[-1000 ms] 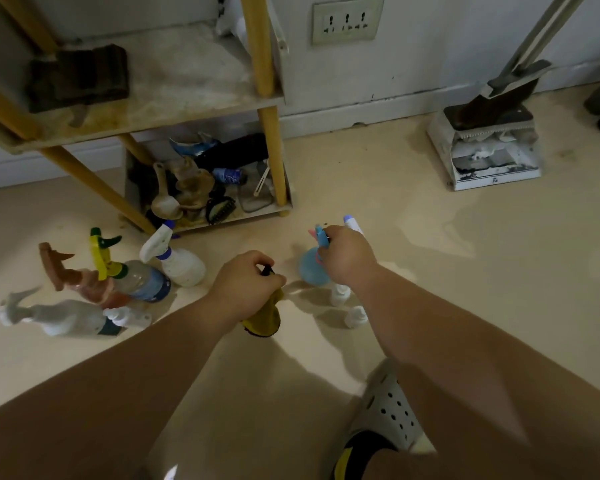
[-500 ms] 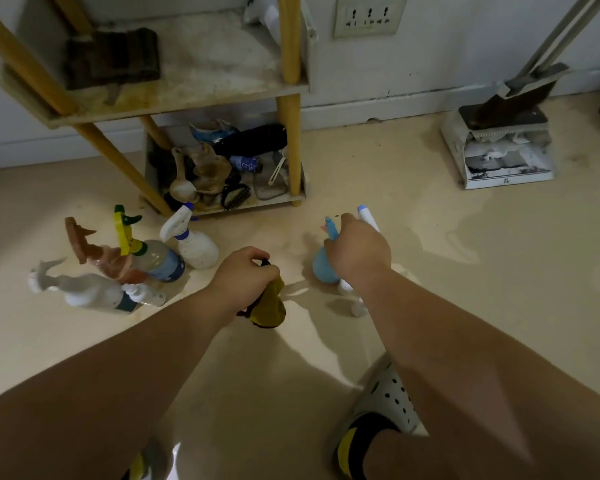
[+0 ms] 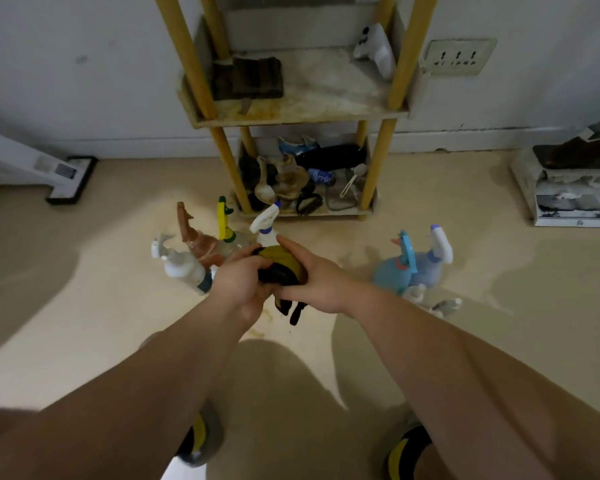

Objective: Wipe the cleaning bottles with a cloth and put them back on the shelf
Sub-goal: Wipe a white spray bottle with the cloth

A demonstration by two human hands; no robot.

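Observation:
Both my hands meet low over the floor on a yellow and black cloth (image 3: 282,262). My left hand (image 3: 240,285) grips it from the left and my right hand (image 3: 315,279) curls round it from the right. The cloth is bunched against a white spray bottle (image 3: 266,226); only the bottle's trigger head and neck show above it. Just left lie or stand a brown bottle (image 3: 194,237), a green-and-yellow-trigger bottle (image 3: 226,231) and a white bottle (image 3: 178,265). Two bluish spray bottles (image 3: 412,268) stand on the right, apart from my hands. The yellow-posted shelf (image 3: 305,111) rises behind.
The shelf's bottom tier (image 3: 305,181) is packed with brushes, scoops and odds. A dark folded cloth (image 3: 248,77) lies on the middle tier. A mop head (image 3: 68,180) sits at the left wall, a dustpan set (image 3: 568,188) at the right. My shoes show below.
My right hand let go of the blue bottles and moved left onto the cloth. Both hands now sit at the white spray bottle. My view swung left to face the shelf.

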